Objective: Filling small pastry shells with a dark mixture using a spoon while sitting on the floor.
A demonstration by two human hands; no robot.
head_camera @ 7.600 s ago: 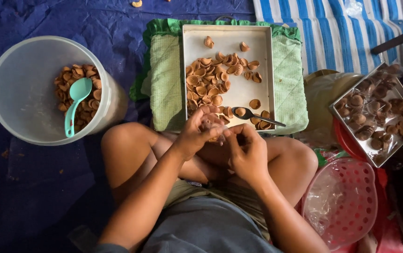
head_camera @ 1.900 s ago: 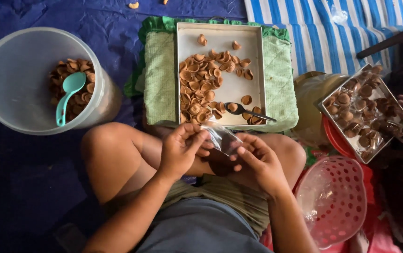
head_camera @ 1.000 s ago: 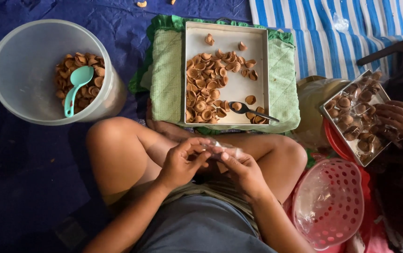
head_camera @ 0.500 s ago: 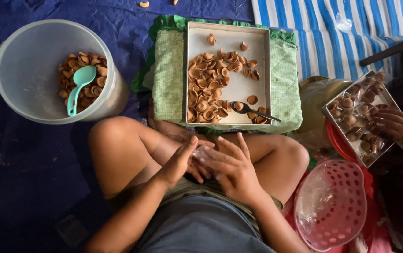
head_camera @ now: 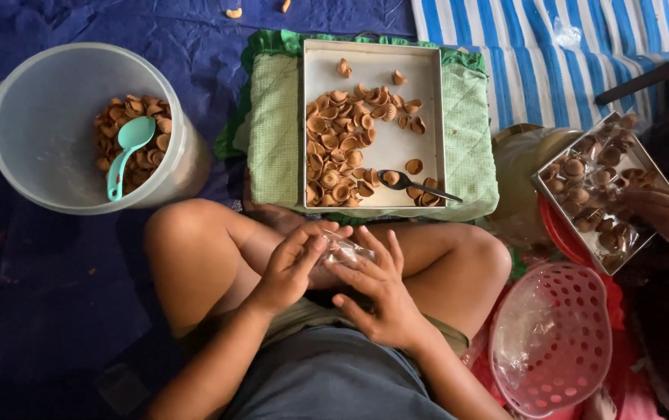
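Clear wrapper: I am holding this small, crinkled plastic piece over my crossed legs, just below the near edge of the tray.
Left hand: I am curling its fingers loosely, fingertips pressing on the wrapper's left end.
Right hand: I am spreading its fingers half open beneath the wrapper, supporting it from the right.
Metal tray: it is sitting on a green cloth, carrying small brown shell-shaped cups and a dark spoon.
Plastic bucket: it is standing well to my left, holding more cups and a teal scoop.
Pink basket: it is lying beside my right knee.
Another person's hand: it is resting on a second tray of filled cups.
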